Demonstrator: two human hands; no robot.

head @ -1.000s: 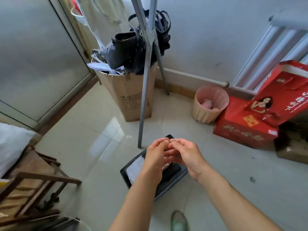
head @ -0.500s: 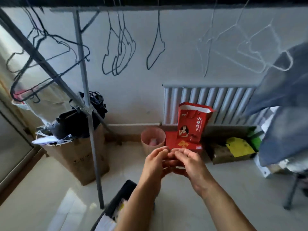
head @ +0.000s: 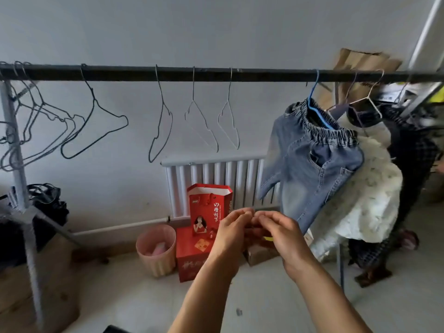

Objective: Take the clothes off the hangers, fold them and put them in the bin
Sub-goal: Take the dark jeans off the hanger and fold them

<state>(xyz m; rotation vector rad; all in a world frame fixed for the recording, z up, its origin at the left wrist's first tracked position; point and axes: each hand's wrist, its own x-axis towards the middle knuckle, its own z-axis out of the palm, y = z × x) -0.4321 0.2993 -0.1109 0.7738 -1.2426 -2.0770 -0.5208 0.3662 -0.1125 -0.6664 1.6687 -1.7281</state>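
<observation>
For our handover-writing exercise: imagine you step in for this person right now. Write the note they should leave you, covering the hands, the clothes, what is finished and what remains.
Left hand and right hand: raised together below the rail, fingertips touching, nothing held.
Jeans hang on a blue hanger at the right of the rail. A white garment and a dark checked garment are behind them.
Wire hangers to the left are bare, so those clothes look done.
Bin: only a dark corner shows at the bottom edge, likely it. Its contents are unseen.
Left to do: unhook the jeans, fold and bin them, then do the rest.
</observation>
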